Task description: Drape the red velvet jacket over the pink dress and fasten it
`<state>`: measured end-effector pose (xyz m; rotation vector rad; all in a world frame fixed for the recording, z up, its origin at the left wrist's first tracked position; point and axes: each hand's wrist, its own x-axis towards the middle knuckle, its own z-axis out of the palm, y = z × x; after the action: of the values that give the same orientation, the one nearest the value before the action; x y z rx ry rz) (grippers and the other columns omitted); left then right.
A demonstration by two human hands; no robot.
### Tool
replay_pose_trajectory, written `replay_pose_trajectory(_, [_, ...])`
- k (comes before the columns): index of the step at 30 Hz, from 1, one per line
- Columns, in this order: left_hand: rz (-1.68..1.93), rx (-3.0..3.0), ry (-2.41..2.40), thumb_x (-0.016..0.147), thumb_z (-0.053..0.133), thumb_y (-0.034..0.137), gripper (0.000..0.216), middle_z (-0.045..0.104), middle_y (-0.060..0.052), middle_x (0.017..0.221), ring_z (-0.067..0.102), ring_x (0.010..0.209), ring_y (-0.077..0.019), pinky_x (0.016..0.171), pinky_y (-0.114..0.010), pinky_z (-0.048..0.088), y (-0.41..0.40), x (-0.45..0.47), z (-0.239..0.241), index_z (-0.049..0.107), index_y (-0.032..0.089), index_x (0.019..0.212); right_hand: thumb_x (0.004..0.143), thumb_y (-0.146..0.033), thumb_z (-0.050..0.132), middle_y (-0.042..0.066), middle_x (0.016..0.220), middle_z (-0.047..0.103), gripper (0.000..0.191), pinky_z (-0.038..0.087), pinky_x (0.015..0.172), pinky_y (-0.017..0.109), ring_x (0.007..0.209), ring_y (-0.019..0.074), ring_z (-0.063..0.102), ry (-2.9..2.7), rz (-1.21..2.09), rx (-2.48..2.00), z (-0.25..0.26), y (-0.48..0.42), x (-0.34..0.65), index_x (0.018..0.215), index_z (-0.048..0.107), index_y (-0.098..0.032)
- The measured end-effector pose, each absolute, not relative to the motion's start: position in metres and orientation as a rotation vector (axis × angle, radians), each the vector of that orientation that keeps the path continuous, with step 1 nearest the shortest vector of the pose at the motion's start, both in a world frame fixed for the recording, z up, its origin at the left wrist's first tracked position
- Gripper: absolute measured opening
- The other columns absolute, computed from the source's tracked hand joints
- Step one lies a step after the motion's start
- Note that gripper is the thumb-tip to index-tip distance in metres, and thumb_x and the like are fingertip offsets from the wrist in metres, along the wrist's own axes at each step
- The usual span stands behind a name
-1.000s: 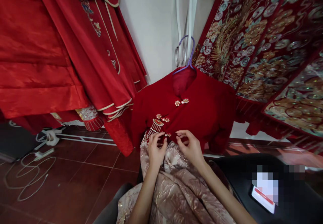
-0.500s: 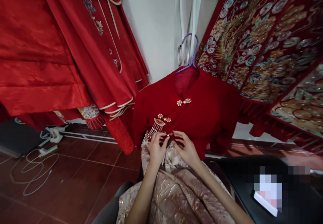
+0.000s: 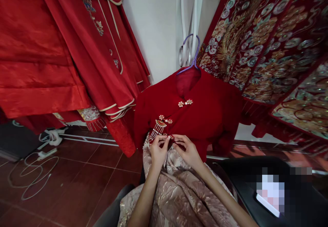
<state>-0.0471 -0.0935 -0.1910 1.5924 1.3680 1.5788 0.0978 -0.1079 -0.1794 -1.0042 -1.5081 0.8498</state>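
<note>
A dark red jacket [image 3: 205, 114] hangs on a purple hanger [image 3: 192, 54] in front of me, over a pale brocade skirt [image 3: 179, 193]. Its front carries pearl flower clasps [image 3: 185, 102] and a beaded tassel ornament [image 3: 159, 126]. My left hand [image 3: 158, 150] and my right hand [image 3: 186, 150] meet at the jacket's lower edge. Both pinch a small pearl clasp [image 3: 170, 137] between their fingertips.
Red robes [image 3: 77, 49] hang at the left, and gold-embroidered red garments [image 3: 269, 42] at the right. A white cable [image 3: 30, 172] lies on the dark red tile floor. A black surface [image 3: 294, 186] with a phone [image 3: 269, 203] sits at the lower right. A white wall stands behind.
My two hands have drawn closer together on the lowest clasp. The view has shifted slightly.
</note>
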Motion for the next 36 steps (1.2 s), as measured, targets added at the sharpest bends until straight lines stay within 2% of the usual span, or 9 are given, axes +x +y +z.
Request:
replay_pose_trajectory(4, [1.622,1.645,1.333,0.086,0.062,0.035,0.017,0.067,-0.005,0.089,0.066,0.086,-0.0161,0.081,-0.030,0.054,-0.094,-0.047,-0.188,0.063,0.018,0.089,0.083,-0.026,0.063,0.008,0.109,0.063,0.029,0.055,0.091,0.038,0.099,0.0189,0.063,-1.492,0.877,-0.990,-0.181,-0.107,0.098,0.112,0.063,-0.020])
replay_pose_trajectory(15, [1.592,1.487,1.291,0.083,0.065,0.035,0.019,0.066,-0.005,0.085,0.065,0.081,-0.0150,0.076,-0.028,0.054,-0.095,-0.044,-0.186,0.062,0.016,0.087,0.083,-0.027,0.063,0.008,0.107,0.063,0.028,0.054,0.090,0.036,0.097,0.0182,0.063,-1.475,0.898,-0.981,-0.177,-0.108,0.098,0.110,0.062,-0.020])
replay_pose_trajectory(20, [1.467,1.384,1.071,0.077,0.071,0.035,0.022,0.064,-0.002,0.076,0.063,0.072,-0.0128,0.067,-0.023,0.051,-0.103,-0.043,-0.171,0.061,0.015,0.078,0.081,-0.025,0.063,0.003,0.088,0.061,0.016,0.054,0.076,0.029,0.083,0.0155,0.061,-1.439,0.861,-1.009,-0.173,-0.110,0.101,0.093,0.056,-0.019])
replay_pose_trajectory(25, [1.196,1.395,0.932,0.080,0.066,0.044,0.032,0.058,0.001,0.061,0.054,0.057,-0.0102,0.057,-0.021,0.046,-0.094,-0.040,-0.149,0.060,0.015,0.067,0.075,-0.021,0.067,-0.003,0.079,0.055,0.024,0.049,0.067,0.025,0.071,0.0121,0.056,-1.556,0.991,-0.968,-0.159,-0.113,0.112,0.088,0.048,-0.021])
replay_pose_trajectory(28, [1.364,1.288,0.975,0.079,0.066,0.047,0.030,0.061,0.001,0.070,0.058,0.065,-0.0114,0.063,-0.022,0.049,-0.079,-0.034,-0.141,0.062,0.017,0.076,0.077,-0.019,0.064,-0.004,0.075,0.051,0.019,0.044,0.062,0.023,0.067,0.0105,0.052,-1.602,0.987,-0.987,-0.149,-0.116,0.118,0.083,0.046,-0.021])
replay_pose_trajectory(32, [1.588,1.070,1.011,0.079,0.065,0.048,0.033,0.071,-0.005,0.094,0.065,0.085,-0.0167,0.081,-0.029,0.051,-0.066,-0.025,-0.137,0.069,0.018,0.091,0.074,-0.011,0.059,-0.005,0.075,0.048,0.019,0.040,0.062,0.021,0.067,0.0095,0.048,-1.633,1.028,-0.953,-0.137,-0.122,0.124,0.080,0.044,-0.021])
replay_pose_trajectory(36, [1.654,0.894,0.855,0.078,0.068,0.045,0.037,0.069,-0.009,0.116,0.065,0.101,-0.0195,0.091,-0.033,0.049,-0.064,-0.021,-0.134,0.071,0.020,0.106,0.074,-0.009,0.057,-0.005,0.075,0.046,0.020,0.039,0.062,0.021,0.066,0.0088,0.046,-1.620,1.046,-0.924,-0.130,-0.125,0.127,0.081,0.042,-0.021])
